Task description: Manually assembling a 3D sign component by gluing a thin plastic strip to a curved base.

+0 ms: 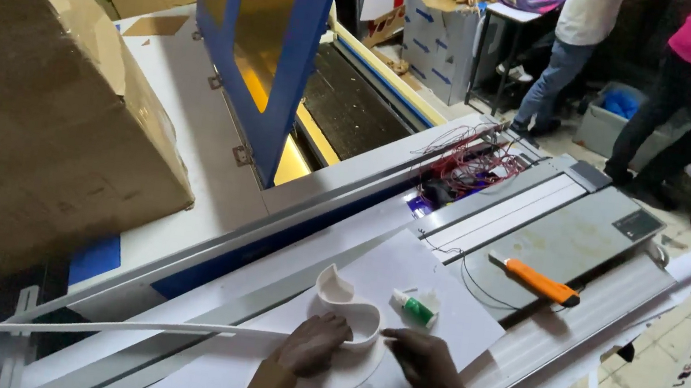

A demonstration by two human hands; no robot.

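My left hand (309, 345) presses on a curved white plastic strip (346, 305) standing on edge on a flat white sheet (433, 272). My right hand (428, 365) pinches the strip's near end just to the right. A long thin white strip (123, 327) runs out to the left from under my left hand. A small glue tube with a green body and white cap (412, 308) lies on the sheet just beyond my hands.
An orange-handled utility knife (537, 281) lies on the grey machine top (588, 239). A raised blue-framed lid (264, 32) stands behind. A large cardboard box (35, 118) sits at left. Red wires (478, 163) show in an open bay. Two people (647, 65) stand at back right.
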